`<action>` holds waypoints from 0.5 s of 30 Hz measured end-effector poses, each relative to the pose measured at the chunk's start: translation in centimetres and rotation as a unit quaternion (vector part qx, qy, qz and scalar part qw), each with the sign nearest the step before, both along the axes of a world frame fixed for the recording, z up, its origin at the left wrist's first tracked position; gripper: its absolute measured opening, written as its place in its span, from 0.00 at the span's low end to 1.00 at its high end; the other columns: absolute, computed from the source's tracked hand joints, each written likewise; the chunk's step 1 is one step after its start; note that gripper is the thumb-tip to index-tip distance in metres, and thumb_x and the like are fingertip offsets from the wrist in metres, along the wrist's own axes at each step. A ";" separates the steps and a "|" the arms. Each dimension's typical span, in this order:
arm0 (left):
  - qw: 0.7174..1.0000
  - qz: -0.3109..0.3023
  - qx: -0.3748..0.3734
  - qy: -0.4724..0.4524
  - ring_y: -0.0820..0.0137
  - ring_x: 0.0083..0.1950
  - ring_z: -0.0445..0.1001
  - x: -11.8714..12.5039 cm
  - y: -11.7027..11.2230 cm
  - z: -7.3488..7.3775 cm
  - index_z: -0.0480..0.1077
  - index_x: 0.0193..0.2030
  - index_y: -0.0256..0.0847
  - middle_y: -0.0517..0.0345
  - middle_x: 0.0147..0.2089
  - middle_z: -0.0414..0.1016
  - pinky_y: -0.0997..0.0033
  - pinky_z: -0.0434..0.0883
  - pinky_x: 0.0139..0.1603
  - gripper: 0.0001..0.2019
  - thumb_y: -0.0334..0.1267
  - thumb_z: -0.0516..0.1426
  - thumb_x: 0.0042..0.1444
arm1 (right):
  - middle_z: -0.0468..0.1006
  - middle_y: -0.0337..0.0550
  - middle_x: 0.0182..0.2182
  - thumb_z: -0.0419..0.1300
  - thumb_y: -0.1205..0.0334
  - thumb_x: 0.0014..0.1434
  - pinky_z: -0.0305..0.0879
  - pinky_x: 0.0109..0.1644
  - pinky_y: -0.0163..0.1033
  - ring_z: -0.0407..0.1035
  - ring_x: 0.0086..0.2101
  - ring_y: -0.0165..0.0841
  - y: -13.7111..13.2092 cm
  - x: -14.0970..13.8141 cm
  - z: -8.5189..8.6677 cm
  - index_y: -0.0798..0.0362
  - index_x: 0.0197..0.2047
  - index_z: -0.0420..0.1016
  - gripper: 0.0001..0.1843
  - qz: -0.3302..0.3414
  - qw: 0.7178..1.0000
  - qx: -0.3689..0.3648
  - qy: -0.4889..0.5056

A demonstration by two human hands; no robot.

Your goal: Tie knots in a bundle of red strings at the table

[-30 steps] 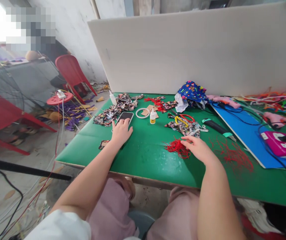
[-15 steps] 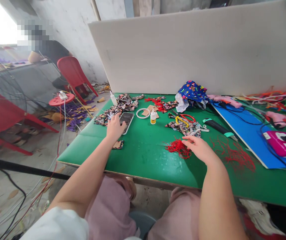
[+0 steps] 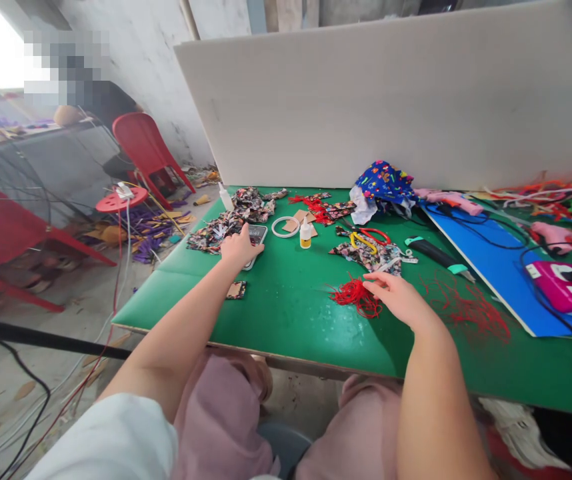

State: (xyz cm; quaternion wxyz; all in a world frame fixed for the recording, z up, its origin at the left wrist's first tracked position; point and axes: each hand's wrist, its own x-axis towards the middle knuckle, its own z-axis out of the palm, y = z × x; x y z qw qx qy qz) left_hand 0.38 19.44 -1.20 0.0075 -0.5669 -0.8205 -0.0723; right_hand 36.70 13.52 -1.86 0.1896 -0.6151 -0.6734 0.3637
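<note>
My left hand (image 3: 239, 248) lies on a phone (image 3: 257, 234) at the left of the green table (image 3: 286, 320), its fingers curled over the near end, and the screen now shows light. My right hand (image 3: 400, 297) rests on the table beside a tuft of red thread (image 3: 357, 297), with thumb and fingers loosely pinched at the thread's right edge. A small patterned fabric piece (image 3: 237, 289) lies near my left forearm. Patterned fabric scraps (image 3: 236, 213) are piled just beyond the phone.
A small glue bottle (image 3: 305, 235), a white ring (image 3: 285, 227), scissors (image 3: 366, 238) and a utility knife (image 3: 433, 255) lie mid-table. Right: a blue mat (image 3: 491, 273), pink glue guns (image 3: 559, 287), cables. A white board (image 3: 391, 100) stands behind. Red chairs (image 3: 146, 147) and another person are at the left.
My left hand shifted over the phone, moving from its screen to its near end, and the screen lit up. The small fabric piece came into view. My right hand stayed by the red thread.
</note>
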 end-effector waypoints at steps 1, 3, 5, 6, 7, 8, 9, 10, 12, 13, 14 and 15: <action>1.000 0.006 -0.006 0.001 0.43 0.55 0.67 0.1 0.2 0.0 0.51 0.66 0.36 0.32 0.53 0.70 0.50 0.65 0.50 0.41 0.54 0.54 0.47 | 0.79 0.45 0.36 0.54 0.49 0.56 0.63 0.37 0.39 0.71 0.32 0.35 0.0 0.0 0.0 0.51 0.50 0.72 0.22 0.000 1.000 0.001 0.001; 1.000 0.019 -0.012 0.002 0.42 0.56 0.66 0.4 0.4 -0.1 0.51 0.66 0.36 0.31 0.54 0.68 0.49 0.65 0.50 0.40 0.53 0.53 0.48 | 0.79 0.45 0.37 0.54 0.49 0.56 0.63 0.37 0.38 0.71 0.33 0.34 -0.1 0.0 0.1 0.51 0.50 0.72 0.22 -0.001 1.000 0.004 0.002; 0.999 0.031 -0.016 0.001 0.42 0.57 0.65 0.7 0.5 -0.1 0.51 0.66 0.36 0.31 0.56 0.66 0.48 0.64 0.52 0.40 0.53 0.52 0.48 | 0.79 0.45 0.36 0.54 0.49 0.56 0.64 0.37 0.38 0.72 0.33 0.35 -0.1 0.0 0.1 0.51 0.50 0.73 0.22 -0.004 1.000 0.005 0.003; 0.999 0.036 -0.018 0.000 0.42 0.58 0.64 0.9 0.5 -0.1 0.52 0.66 0.36 0.31 0.57 0.66 0.47 0.63 0.52 0.40 0.53 0.52 0.48 | 0.79 0.45 0.35 0.54 0.49 0.56 0.64 0.37 0.38 0.72 0.33 0.35 -0.1 0.0 0.2 0.51 0.50 0.73 0.22 -0.006 1.000 0.006 0.002; 0.999 0.039 -0.020 -0.001 0.42 0.58 0.64 1.0 0.6 -0.1 0.52 0.65 0.36 0.31 0.57 0.65 0.47 0.63 0.53 0.40 0.54 0.52 0.47 | 0.79 0.46 0.34 0.54 0.49 0.56 0.64 0.37 0.38 0.72 0.33 0.35 -0.1 0.0 0.2 0.51 0.50 0.73 0.23 -0.009 1.000 0.007 0.001; 0.999 0.042 -0.023 -0.003 0.42 0.58 0.63 1.0 0.7 0.0 0.52 0.65 0.36 0.31 0.57 0.65 0.47 0.63 0.53 0.40 0.54 0.52 0.47 | 0.79 0.46 0.34 0.55 0.48 0.56 0.64 0.37 0.39 0.72 0.33 0.36 -0.1 0.0 0.3 0.51 0.50 0.73 0.23 -0.013 1.000 0.010 0.001; 0.999 0.044 -0.025 -0.004 0.41 0.58 0.63 1.1 0.7 0.0 0.52 0.65 0.36 0.31 0.57 0.64 0.47 0.63 0.53 0.40 0.54 0.52 0.47 | 0.79 0.46 0.34 0.55 0.48 0.56 0.64 0.38 0.39 0.72 0.33 0.36 -0.1 0.0 0.3 0.51 0.50 0.74 0.22 -0.018 1.000 0.013 0.001; 0.999 0.046 -0.027 -0.006 0.41 0.59 0.63 1.1 0.8 0.1 0.52 0.65 0.35 0.30 0.58 0.64 0.48 0.63 0.53 0.41 0.55 0.53 0.47 | 0.79 0.46 0.35 0.54 0.49 0.56 0.64 0.39 0.39 0.72 0.34 0.36 -0.1 0.1 0.4 0.50 0.50 0.74 0.22 -0.022 1.000 0.016 0.001; 0.998 0.047 -0.028 -0.009 0.40 0.59 0.62 1.1 0.8 0.3 0.50 0.66 0.35 0.29 0.58 0.64 0.46 0.62 0.53 0.43 0.55 0.53 0.47 | 0.79 0.45 0.36 0.54 0.49 0.57 0.64 0.40 0.39 0.73 0.35 0.36 -0.1 0.2 0.4 0.50 0.50 0.73 0.21 -0.029 0.999 0.022 0.002; 0.998 0.047 -0.027 -0.009 0.39 0.59 0.62 1.1 0.7 0.5 0.48 0.67 0.35 0.28 0.58 0.63 0.45 0.62 0.53 0.44 0.56 0.53 0.47 | 0.79 0.45 0.36 0.54 0.50 0.57 0.64 0.40 0.39 0.73 0.35 0.36 -0.1 0.3 0.4 0.50 0.50 0.73 0.21 -0.031 0.999 0.025 0.002; 0.999 0.047 -0.026 -0.008 0.39 0.60 0.61 1.3 0.4 0.7 0.45 0.68 0.35 0.28 0.59 0.62 0.43 0.61 0.54 0.45 0.56 0.53 0.47 | 0.79 0.45 0.37 0.54 0.50 0.57 0.64 0.40 0.39 0.73 0.34 0.36 -0.1 0.4 0.3 0.50 0.50 0.73 0.21 -0.032 0.999 0.027 0.002; 0.999 0.047 -0.015 -0.007 0.38 0.60 0.59 1.6 -0.1 1.0 0.43 0.68 0.36 0.28 0.61 0.60 0.42 0.60 0.54 0.45 0.56 0.53 0.48 | 0.79 0.45 0.37 0.54 0.51 0.57 0.64 0.40 0.39 0.73 0.34 0.35 0.0 0.4 0.3 0.50 0.50 0.74 0.20 -0.032 0.999 0.030 0.002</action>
